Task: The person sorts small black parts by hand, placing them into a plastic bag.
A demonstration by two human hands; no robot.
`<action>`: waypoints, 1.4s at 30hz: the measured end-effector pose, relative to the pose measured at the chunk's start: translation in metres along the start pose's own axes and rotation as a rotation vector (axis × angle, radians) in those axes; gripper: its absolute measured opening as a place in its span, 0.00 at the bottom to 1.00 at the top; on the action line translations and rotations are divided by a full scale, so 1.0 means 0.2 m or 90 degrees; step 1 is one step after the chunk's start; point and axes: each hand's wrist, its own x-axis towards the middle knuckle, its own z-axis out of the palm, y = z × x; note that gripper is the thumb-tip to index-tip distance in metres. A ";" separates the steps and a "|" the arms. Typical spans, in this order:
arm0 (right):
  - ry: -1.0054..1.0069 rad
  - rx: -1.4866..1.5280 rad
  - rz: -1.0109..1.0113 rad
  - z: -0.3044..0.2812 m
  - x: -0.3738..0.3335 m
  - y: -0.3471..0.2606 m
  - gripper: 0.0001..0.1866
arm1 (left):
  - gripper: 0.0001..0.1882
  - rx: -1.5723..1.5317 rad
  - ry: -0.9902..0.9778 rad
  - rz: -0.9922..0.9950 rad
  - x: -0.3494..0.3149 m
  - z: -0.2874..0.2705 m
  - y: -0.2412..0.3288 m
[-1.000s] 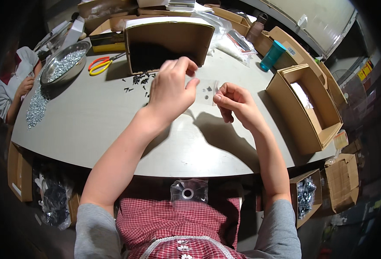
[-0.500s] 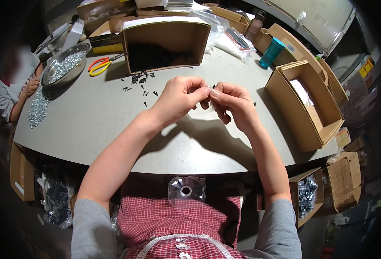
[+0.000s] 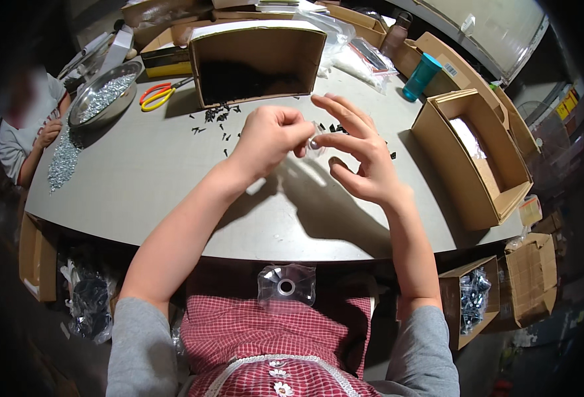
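Observation:
My left hand (image 3: 269, 137) is closed, its thumb and fingers pinching a small clear plastic piece (image 3: 316, 147), perhaps a little bag, above the table. What lies inside the piece is too small to make out. My right hand (image 3: 363, 153) has its fingers spread, the index fingertip at the edge of the clear piece. Beyond the hands, small black screw-like parts (image 3: 212, 114) are scattered before an open cardboard box (image 3: 259, 34) with a dark heap inside. More black parts (image 3: 335, 128) show behind my right fingers.
Red-and-yellow-handled pliers (image 3: 157, 98) lie left of the box. A metal bowl (image 3: 123, 99) of silvery parts stands farther left, near another person (image 3: 34, 126). At right are a teal cup (image 3: 421, 77) and a cardboard box (image 3: 450, 159). A clear square sheet with a ring (image 3: 286, 286) rests over the apron.
My right hand has let go of the clear piece and spread its fingers. My left hand keeps its pinch and sits slightly higher in view.

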 end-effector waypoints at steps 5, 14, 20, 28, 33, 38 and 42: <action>0.138 -0.105 -0.046 -0.06 0.03 -0.04 0.11 | 0.12 -0.020 0.027 0.061 0.05 -0.06 0.00; 0.138 0.002 0.035 -0.02 -0.01 0.00 0.12 | 0.24 -0.153 -0.043 -0.124 -0.02 -0.03 0.07; -0.134 0.123 0.161 0.01 -0.06 -0.19 0.32 | 0.11 -0.082 0.169 0.084 -0.26 -0.18 0.05; -0.188 -0.076 0.021 0.24 -0.12 -0.45 0.32 | 0.36 0.735 0.249 0.315 -0.75 -0.17 0.11; -0.161 0.058 -0.158 0.40 0.09 -0.57 0.22 | 0.11 0.679 0.274 0.240 -0.89 -0.29 -0.06; -0.204 -0.125 -0.072 0.67 0.20 -0.50 0.32 | 0.12 0.653 0.425 0.163 -1.07 -0.40 -0.03; -0.350 -0.182 -0.060 0.90 0.30 -0.40 0.48 | 0.11 0.620 0.455 0.191 -1.24 -0.37 -0.03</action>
